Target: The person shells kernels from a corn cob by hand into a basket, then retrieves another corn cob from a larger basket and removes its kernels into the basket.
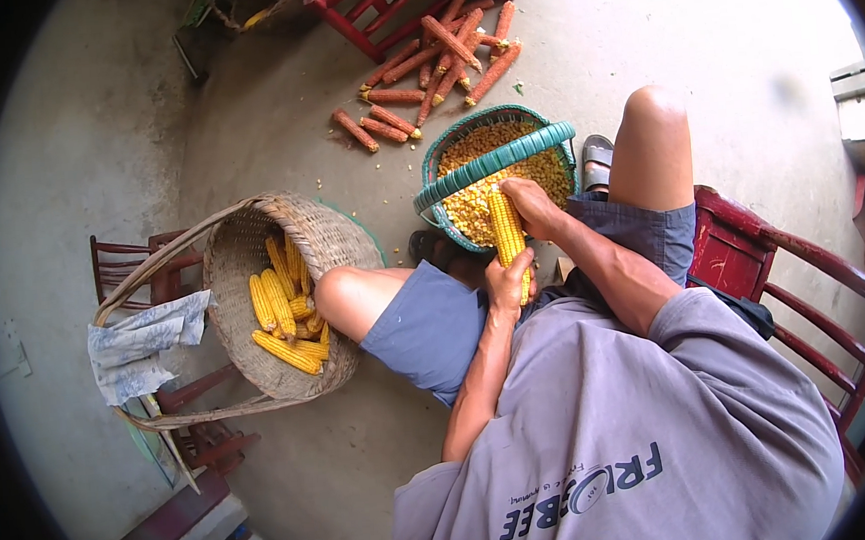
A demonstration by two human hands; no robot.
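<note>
A full ear of yellow corn point(506, 223) is held between my two hands over my lap. My left hand point(507, 283) wraps around its lower end. My right hand point(533, 206) grips the upper end, with the thumb near the tip. Just beyond the tip stands a teal woven basket point(431, 161) with an arched handle point(500, 161), holding loose yellow kernels point(487, 142). By my left knee a large wicker basket point(335, 228) lies tilted, its mouth facing left. Several unshelled ears point(277, 303) rest inside it; my knee covers part of its rim.
Bare reddish cobs point(455, 50) lie heaped on the concrete floor beyond the teal basket, beside a red wooden chair point(358, 19). A patterned cloth point(148, 342) hangs over the wicker basket's handle. Another red chair point(731, 238) is at my right. Small red chairs point(169, 269) stand behind the wicker basket.
</note>
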